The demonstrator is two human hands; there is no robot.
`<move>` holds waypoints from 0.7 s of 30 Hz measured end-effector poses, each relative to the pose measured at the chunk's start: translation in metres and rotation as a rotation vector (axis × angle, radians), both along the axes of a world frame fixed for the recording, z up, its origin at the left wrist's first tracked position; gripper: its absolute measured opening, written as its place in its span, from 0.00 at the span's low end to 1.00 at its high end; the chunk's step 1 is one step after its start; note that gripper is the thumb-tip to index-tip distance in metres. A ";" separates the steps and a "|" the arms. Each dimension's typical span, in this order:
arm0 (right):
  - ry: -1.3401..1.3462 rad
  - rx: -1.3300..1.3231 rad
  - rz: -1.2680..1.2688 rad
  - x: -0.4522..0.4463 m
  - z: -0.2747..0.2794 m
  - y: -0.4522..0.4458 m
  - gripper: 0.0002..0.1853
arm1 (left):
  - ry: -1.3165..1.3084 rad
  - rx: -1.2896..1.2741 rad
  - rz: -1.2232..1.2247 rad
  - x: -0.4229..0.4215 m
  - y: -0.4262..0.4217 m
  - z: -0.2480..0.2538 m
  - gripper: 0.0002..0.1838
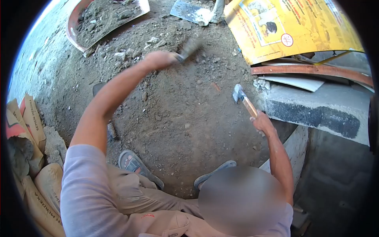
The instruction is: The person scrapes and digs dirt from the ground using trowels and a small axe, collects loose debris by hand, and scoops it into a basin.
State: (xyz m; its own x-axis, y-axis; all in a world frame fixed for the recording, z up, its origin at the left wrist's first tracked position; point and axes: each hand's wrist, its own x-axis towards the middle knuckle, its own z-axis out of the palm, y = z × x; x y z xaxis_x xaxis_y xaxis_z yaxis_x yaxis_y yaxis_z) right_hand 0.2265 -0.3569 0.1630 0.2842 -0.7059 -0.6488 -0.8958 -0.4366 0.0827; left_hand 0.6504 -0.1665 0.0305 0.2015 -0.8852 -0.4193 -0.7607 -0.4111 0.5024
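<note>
My left hand (pixel 158 60) is stretched forward over the loose soil (pixel 173 106), closed on a short tool (pixel 192 49) with a flat grey end. Motion blur hides its exact kind. On the right, my right hand (pixel 262 121) grips the wooden handle of a hammer (pixel 248 104), whose pale, dusty metal head points away from me, just above or on the ground. A handle end (pixel 112 130) and a dark blade edge show on either side of my left forearm, which covers whatever lies between them.
A reddish pan (pixel 73 37) of soil and a shovel (pixel 189 12) lie ahead. To the right are a yellow printed panel (pixel 304 23), a reddish plank (pixel 312 69) and a concrete slab (pixel 316 98). Cement bags (pixel 47 189) lie at left. My sandalled feet (pixel 138 166) stand on soil.
</note>
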 end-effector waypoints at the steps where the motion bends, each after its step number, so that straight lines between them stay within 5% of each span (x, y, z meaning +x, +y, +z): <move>1: 0.002 0.049 -0.057 0.008 0.008 0.004 0.22 | -0.224 -0.105 -0.070 0.042 0.011 -0.039 0.21; 2: -0.001 0.046 -0.078 0.011 0.009 0.004 0.22 | -0.068 0.026 0.243 0.047 0.032 -0.005 0.28; 6: 0.031 0.018 -0.019 0.008 0.006 -0.003 0.23 | -0.166 -0.001 0.379 0.055 0.043 -0.009 0.33; 8: 0.051 -0.039 0.078 -0.002 -0.009 -0.014 0.26 | 0.111 0.010 0.246 0.016 0.026 0.010 0.31; 11: 0.058 -0.019 0.036 0.004 -0.003 -0.006 0.27 | 0.093 -0.042 -0.117 -0.069 -0.014 0.038 0.27; 13: 0.055 -0.026 0.014 0.006 -0.003 -0.001 0.27 | 0.165 0.036 -0.149 -0.110 -0.057 -0.009 0.27; 16: 0.039 -0.052 0.057 -0.002 -0.008 0.003 0.27 | -0.075 -0.037 -0.158 -0.111 -0.078 -0.026 0.26; 19: 0.034 -0.088 0.111 -0.007 -0.011 0.000 0.27 | 0.019 0.091 -0.118 -0.052 -0.071 -0.031 0.28; 20: 0.029 -0.085 0.100 -0.006 -0.010 -0.003 0.27 | 0.159 0.073 0.070 -0.037 -0.058 -0.026 0.25; 21: 0.020 -0.077 0.106 -0.008 -0.011 -0.006 0.27 | 0.014 -0.004 0.150 -0.018 -0.043 -0.029 0.21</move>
State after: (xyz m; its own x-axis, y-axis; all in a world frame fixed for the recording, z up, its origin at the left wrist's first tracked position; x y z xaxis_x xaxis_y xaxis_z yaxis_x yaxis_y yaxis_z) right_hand 0.2189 -0.3629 0.1519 0.3474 -0.7203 -0.6004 -0.8427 -0.5207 0.1371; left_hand 0.6322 -0.2097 0.0015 0.3258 -0.8474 -0.4192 -0.6841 -0.5174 0.5142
